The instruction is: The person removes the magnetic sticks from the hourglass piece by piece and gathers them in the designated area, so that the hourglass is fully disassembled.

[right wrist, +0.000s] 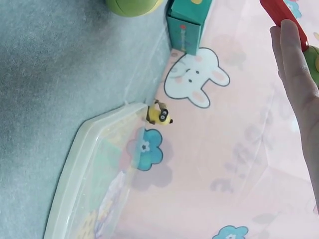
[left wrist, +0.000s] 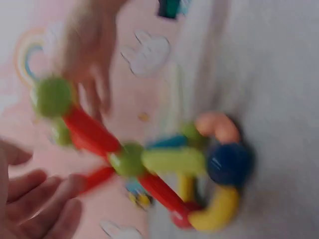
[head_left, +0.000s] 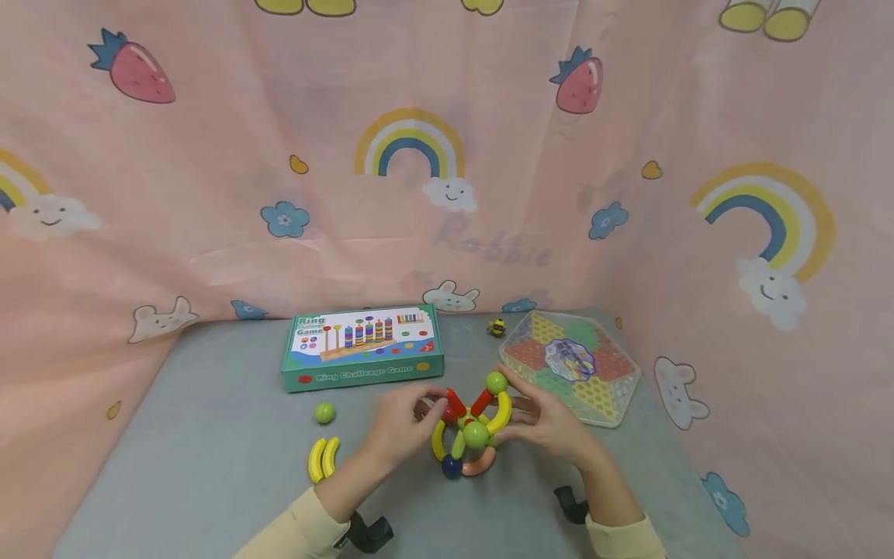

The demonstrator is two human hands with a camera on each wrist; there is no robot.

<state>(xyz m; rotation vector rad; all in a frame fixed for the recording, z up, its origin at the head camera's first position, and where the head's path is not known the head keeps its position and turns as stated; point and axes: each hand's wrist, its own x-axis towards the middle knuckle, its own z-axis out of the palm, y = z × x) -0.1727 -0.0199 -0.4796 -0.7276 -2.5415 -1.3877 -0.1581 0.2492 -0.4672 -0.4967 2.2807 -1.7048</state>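
Observation:
A toy model of coloured balls and sticks (head_left: 458, 444) stands on the table between the two hands. Its lower ring has a dark blue ball (left wrist: 230, 164), a red ball and curved yellow and orange sticks; red sticks rise from a green ball (left wrist: 128, 159) in the middle. My left hand (head_left: 401, 427) pinches the end of a red stick (head_left: 455, 402) with thumb and fingertips. From the other side my right hand (head_left: 548, 419) holds the model's upper part, its index fingertip at a green ball (head_left: 497, 382); its other fingers are partly hidden behind the model.
Left of the model lie a loose green ball (head_left: 324, 413) and two curved yellow sticks (head_left: 317, 461). Behind stands a green ring game box (head_left: 362, 376). A clear-lidded hexagonal board game (head_left: 608, 404) and a small bee figure (head_left: 497, 328) are at back right.

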